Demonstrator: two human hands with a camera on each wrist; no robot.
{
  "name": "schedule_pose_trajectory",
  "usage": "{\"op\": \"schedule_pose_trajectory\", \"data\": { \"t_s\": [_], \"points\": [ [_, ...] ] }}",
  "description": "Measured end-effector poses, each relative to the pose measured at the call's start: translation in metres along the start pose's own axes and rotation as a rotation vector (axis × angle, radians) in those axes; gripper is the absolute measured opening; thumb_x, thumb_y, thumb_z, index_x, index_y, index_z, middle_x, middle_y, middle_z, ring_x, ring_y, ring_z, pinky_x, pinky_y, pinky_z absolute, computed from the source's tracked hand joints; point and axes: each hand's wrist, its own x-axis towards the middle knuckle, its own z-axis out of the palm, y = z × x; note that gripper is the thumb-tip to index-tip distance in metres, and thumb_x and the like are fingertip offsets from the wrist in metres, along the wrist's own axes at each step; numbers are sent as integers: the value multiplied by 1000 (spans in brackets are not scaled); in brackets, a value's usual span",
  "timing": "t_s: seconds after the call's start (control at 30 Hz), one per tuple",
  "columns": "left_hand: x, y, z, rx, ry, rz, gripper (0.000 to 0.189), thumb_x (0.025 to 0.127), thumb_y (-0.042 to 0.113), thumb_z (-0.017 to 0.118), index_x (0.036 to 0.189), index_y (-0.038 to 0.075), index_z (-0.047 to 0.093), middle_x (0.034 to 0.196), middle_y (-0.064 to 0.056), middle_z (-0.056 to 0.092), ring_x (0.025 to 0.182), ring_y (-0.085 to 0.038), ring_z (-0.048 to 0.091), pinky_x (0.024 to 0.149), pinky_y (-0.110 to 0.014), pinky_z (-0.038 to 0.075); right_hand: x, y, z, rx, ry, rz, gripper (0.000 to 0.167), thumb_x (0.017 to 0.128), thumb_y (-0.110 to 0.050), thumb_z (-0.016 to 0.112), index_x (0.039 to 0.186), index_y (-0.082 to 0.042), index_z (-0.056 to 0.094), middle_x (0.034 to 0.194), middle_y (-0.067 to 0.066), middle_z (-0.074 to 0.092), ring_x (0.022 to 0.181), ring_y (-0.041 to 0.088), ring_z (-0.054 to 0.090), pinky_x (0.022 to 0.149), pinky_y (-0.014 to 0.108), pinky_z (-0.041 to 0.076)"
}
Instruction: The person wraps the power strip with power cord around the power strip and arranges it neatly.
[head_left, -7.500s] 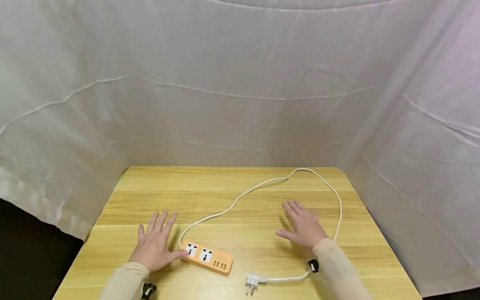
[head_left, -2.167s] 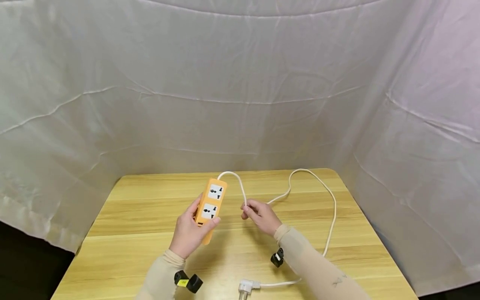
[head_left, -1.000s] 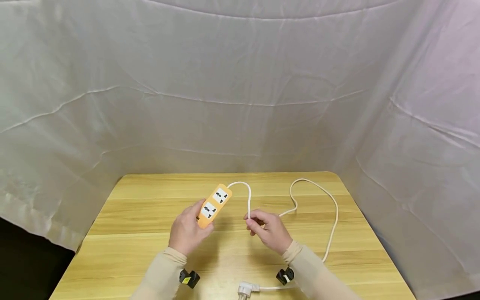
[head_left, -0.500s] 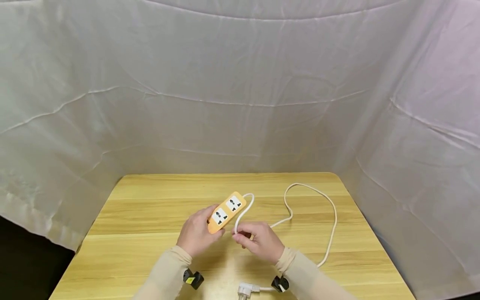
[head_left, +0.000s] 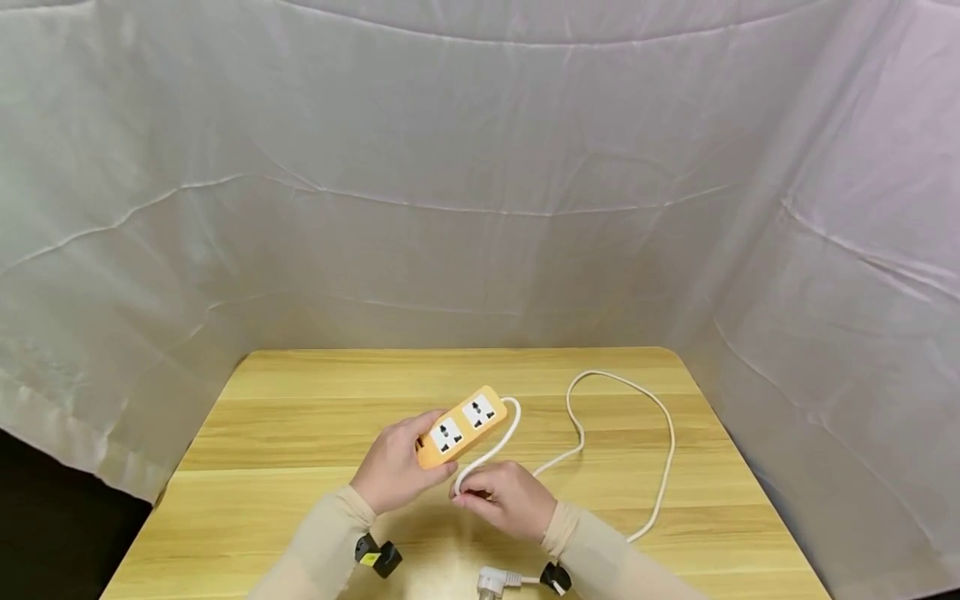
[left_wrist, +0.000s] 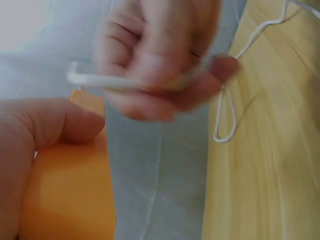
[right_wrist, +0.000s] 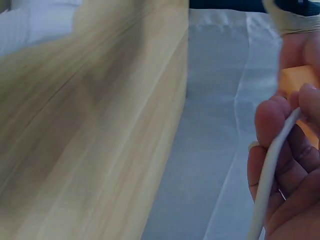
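An orange power strip (head_left: 462,427) with two white sockets is held above the table by my left hand (head_left: 397,463). It tilts, its cord end pointing to the far right. In the left wrist view my left thumb lies along the orange casing (left_wrist: 70,190). My right hand (head_left: 512,500) pinches the white cord (head_left: 491,454) a short way from the strip, close beside my left hand. The cord bows between strip and fingertips. In the right wrist view the cord (right_wrist: 269,175) runs between my right thumb and fingers.
The remaining cord curves over the right side of the wooden table (head_left: 300,400). A white plug (head_left: 495,579) lies near the front edge, partly cut off by the frame. Grey fabric (head_left: 480,250) hangs around the back and sides.
Both hands took hold, the left lifting the strip and the right pinching the cord. Lately the strip has turned rightward, and the right hand has drawn the cord nearer and leftward, below the strip.
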Motion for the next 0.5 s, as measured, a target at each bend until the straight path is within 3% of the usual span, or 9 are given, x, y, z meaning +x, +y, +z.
{"op": "schedule_pose_trajectory", "data": {
  "t_s": [0.23, 0.4, 0.47, 0.5],
  "points": [
    [-4, 14, -9, -64, -87, 164, 66, 68, 17, 84, 129, 21, 59, 108, 9, 66, 81, -6, 59, 67, -25, 50, -4, 16, 6, -38, -46, 30, 18, 90, -24, 66, 106, -15, 69, 98, -9, 69, 91, -2, 60, 82, 13, 46],
    [-6, 19, -9, -42, -88, 275, 67, 67, 18, 86, 128, 19, 59, 111, 7, 65, 87, -6, 59, 74, -26, 51, -4, 24, 3, -45, -23, 17, 36, 87, -27, 71, 118, -12, 64, 109, -3, 67, 102, 8, 60, 87, 23, 48],
    [-7, 20, -9, -31, -85, 314, 65, 67, 18, 85, 127, 18, 60, 111, 7, 66, 89, -7, 60, 76, -27, 51, -2, 20, -3, 142, -76, 76, 39, 89, -24, 68, 122, -5, 60, 113, -1, 65, 106, 6, 58, 91, 24, 46],
    [-7, 20, -9, -28, -86, 328, 65, 67, 18, 85, 127, 17, 61, 112, 6, 66, 90, -7, 60, 76, -27, 51, -1, 18, -7, 347, -138, 142, 39, 89, -23, 68, 122, -4, 58, 115, 0, 64, 108, 7, 57, 97, 25, 43]
  ]
}}
